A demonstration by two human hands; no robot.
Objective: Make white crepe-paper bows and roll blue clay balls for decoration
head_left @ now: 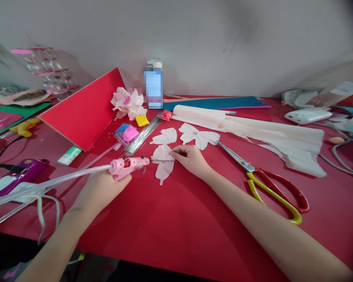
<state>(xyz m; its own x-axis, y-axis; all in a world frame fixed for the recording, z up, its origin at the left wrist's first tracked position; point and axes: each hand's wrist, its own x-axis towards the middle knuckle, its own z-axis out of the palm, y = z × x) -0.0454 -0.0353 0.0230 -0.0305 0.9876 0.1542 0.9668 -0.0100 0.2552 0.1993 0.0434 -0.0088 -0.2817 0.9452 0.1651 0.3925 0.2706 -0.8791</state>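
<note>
My left hand (101,188) grips a pink glue gun (128,165) with a clear glue stick (61,178) trailing from its back. Its nozzle points right at a pale pink paper petal (164,164) lying on the red table (170,223). My right hand (191,158) pinches the upper right edge of that petal, fingers closed on it. More cut petals (194,135) lie just beyond the hands.
Red and yellow scissors (270,184) lie right of my right arm. A roll of pale crepe paper (253,131), a bundle of wires (141,137), a paper flower (128,102), a bottle (153,86), a red card sheet (85,109) and a purple device (16,176) surround the work spot.
</note>
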